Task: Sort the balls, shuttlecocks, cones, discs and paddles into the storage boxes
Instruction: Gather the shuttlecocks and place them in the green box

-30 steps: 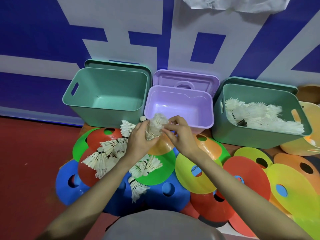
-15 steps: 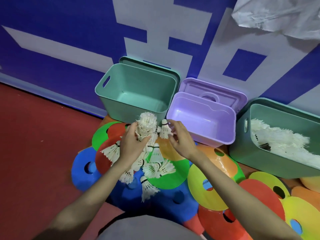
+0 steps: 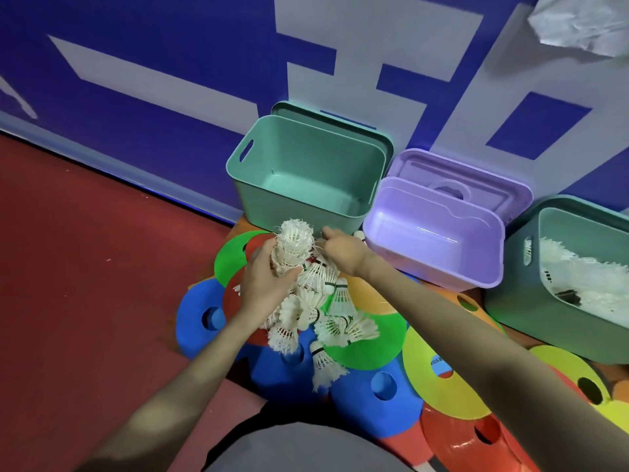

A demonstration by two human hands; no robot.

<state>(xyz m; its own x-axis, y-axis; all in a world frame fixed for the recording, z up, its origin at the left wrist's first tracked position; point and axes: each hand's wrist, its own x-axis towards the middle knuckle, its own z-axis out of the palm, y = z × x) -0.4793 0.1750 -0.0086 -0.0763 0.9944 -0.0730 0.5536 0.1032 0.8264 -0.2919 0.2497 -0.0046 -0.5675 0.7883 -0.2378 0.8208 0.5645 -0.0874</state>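
Left hand (image 3: 269, 284) grips nested shuttlecock stack (image 3: 292, 248), fingers curled round it. Right hand (image 3: 342, 253) reaches beside stack top; grip state cannot tell. Loose shuttlecocks (image 3: 326, 311) lie on floor discs (image 3: 439, 379). Right green box (image 3: 524, 301) already holds shuttlecocks. Risk: loosely nested stack separates or feathers crush under tight squeeze; stack spills before reaching box.

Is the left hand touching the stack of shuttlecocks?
Touching. The head view shows the left hand with fingers and thumb wrapped around the lower part of the stack of shuttlecocks, no gap between them.
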